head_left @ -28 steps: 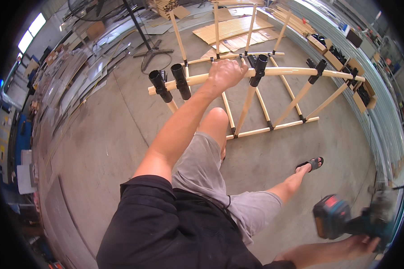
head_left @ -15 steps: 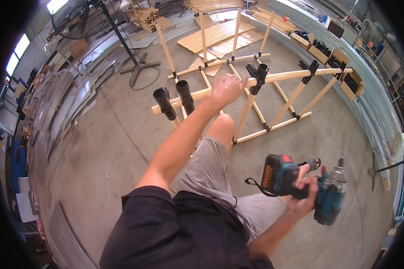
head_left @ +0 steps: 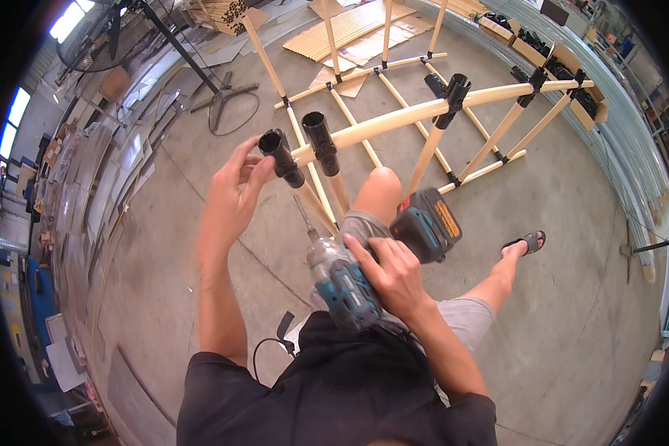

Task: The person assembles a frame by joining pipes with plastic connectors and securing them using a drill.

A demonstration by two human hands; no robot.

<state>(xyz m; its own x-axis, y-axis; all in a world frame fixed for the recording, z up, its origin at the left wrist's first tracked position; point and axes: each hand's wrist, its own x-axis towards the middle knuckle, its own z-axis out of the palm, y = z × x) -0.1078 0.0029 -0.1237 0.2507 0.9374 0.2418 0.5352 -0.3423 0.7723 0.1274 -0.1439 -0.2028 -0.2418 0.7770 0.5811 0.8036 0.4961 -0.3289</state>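
The right hand holds the power driver; beyond, the left hand curls against the black connector at the pale rail's left end, grip unclear. Bracing it firmly and aligning the driver squarely would help.

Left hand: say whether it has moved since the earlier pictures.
Yes, the left hand moved left relative to the pale rail, now at its leftmost black connector.

Head cam on that person over there — wide fisheye, steeply down and forward; left hand and right hand close, frame just beyond, fan far off, upper left — straight edges bend.
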